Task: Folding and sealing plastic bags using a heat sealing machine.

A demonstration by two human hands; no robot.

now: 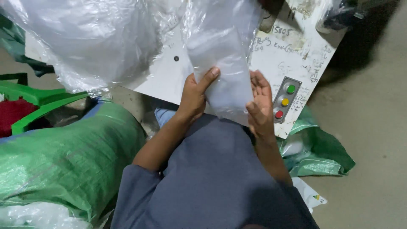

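Plastic bag: clear bag (227,72), upright between my two hands, above my lap and in front of the white worktop (165,76).
Left grip: my left hand (195,95) is closed on the bag's lower left edge, thumb laid across its front and the other fingers hidden behind the film.
Right grip: my right hand (259,106) is half open, fingers curled loosely along the bag's right edge and touching it, not clamped.
Why held so: I judge that one firm pinch and one loose guide keep the thin film spread flat.
Above: a large sheet of clear plastic (93,38) drapes over the worktop's upper left.
Worktop: white, scuffed and scribbled on, with a small panel of green, yellow and red buttons (285,101) just beside my right hand.
Room: bare concrete floor (373,127); green woven sack (68,161) to my left, another green sack (322,152) to my right, green plastic chair (38,101) at far left.
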